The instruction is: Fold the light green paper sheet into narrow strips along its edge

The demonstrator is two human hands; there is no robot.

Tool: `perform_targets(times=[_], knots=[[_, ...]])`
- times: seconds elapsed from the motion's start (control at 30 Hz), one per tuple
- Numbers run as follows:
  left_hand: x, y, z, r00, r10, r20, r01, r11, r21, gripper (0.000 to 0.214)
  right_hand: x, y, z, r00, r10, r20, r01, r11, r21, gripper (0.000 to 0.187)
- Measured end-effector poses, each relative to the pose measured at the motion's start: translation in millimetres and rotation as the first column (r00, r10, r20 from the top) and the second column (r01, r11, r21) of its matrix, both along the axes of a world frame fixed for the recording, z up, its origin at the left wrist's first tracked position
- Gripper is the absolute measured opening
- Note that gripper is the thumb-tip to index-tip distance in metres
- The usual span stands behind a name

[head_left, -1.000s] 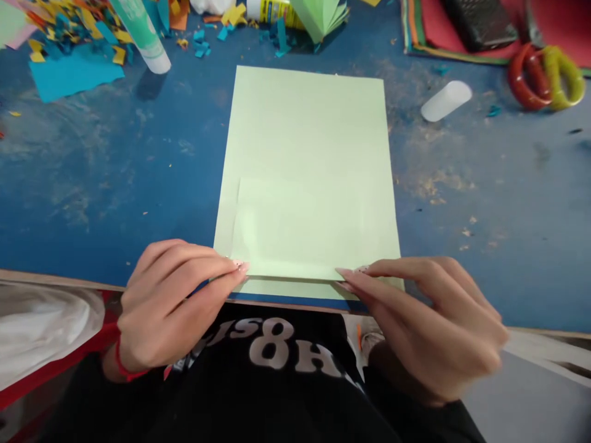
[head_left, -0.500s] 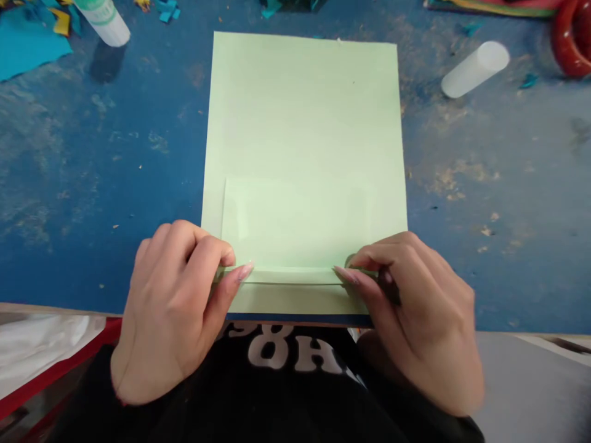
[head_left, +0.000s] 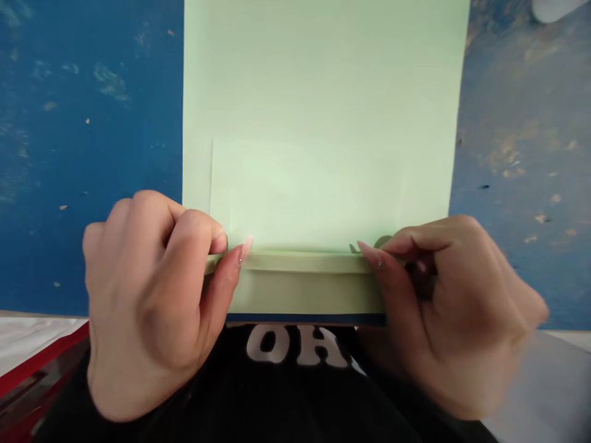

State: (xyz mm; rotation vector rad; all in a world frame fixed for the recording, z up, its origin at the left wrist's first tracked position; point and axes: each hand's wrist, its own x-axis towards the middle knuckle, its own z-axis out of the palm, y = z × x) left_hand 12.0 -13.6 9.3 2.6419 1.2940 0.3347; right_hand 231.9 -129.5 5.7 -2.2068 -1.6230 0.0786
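Note:
A smaller pale green paper lies over a large light green sheet. Along its near side runs a narrow folded strip, raised a little off the sheet. My left hand pinches the left end of this strip between thumb and curled index finger. At the right end, my right hand pinches the strip in the same way, thumb on the near side. Both hands partly cover the strip's ends, and the curled fingers hide what lies under them.
The blue table has worn paint and small scraps on it. A white cylinder is cut off at the top right. The table's near edge runs just in front of a black top with white letters.
My view has come closer, so the papers and hands look larger and the things at the top have left the picture. Both hands keep their pinch on the folded strip.

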Motion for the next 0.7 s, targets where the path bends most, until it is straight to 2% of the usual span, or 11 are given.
perform_targets(times=[0.37, 0.47, 0.53, 0.63, 0.7], knots=[[-2, 4, 0.2, 1.0, -0.024, 0.016, 0.024, 1.0, 0.003, 0.013, 0, -2, -3.0, 1.0, -0.011, -0.003, 0.011, 1.0, 0.02, 0.015], [-1, 7, 1.0, 0.987, -0.153, 0.057, 0.151, 0.988, 0.031, 0.008, 2, -3, -8.0, 1.0, 0.017, 0.008, -0.017, 0.998, 0.062, 0.017], [2, 4, 2.3, 0.956, -0.266, 0.12, 0.253, 0.961, 0.114, 0.006, 4, -4, -11.2, 0.999, 0.026, 0.035, -0.029, 0.995, 0.098, 0.019], [8, -4, 4.0, 0.9, -0.404, 0.163, 0.361, 0.901, 0.242, 0.017, 6, -5, -10.6, 0.997, 0.007, 0.076, -0.019, 0.987, 0.16, 0.02], [10, -9, 3.9, 0.857, -0.507, 0.092, 0.464, 0.837, 0.29, 0.019, 5, -3, -5.7, 0.992, 0.006, 0.124, -0.023, 0.991, 0.135, 0.017]])
